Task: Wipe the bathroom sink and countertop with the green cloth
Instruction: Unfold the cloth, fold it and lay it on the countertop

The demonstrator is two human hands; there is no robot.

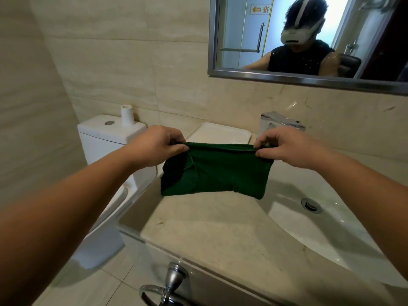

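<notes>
White toilet (106,149) at left w/ white tube (127,114) on tank; wall mirror (242,29); chrome towel ring (174,281).

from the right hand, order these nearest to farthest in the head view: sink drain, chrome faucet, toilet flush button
1. The boxy chrome faucet, just behind the right hand.
2. The round metal sink drain, lower down in the white basin.
3. The round silver flush button, far left on the toilet tank.

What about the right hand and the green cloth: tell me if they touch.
Touching. Head view: the right hand pinches the green cloth at its top corner.
</notes>
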